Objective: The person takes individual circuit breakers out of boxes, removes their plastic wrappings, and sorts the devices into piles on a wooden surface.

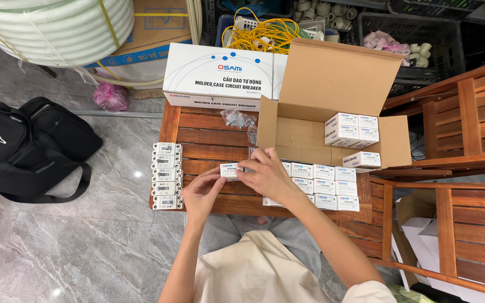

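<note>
Both hands, left hand [200,193] and right hand [265,175], apparently pinch one small white box [229,170], fingers closed around it.

head camera, looking steeply down, near

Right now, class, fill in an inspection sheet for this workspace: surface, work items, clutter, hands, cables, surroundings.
Surface: slatted wooden table, bare at its left middle.
Work items: small white box held by both hands; grid of boxed units; column of unboxed breakers.
Clutter: open cardboard carton with a few boxes inside; large white box; plastic bags of screws.
Hands: left hand and right hand grip the small box.
Cables: yellow cord coil; white corrugated hose.
Surroundings: black bag on marble floor; wooden chairs.
</note>
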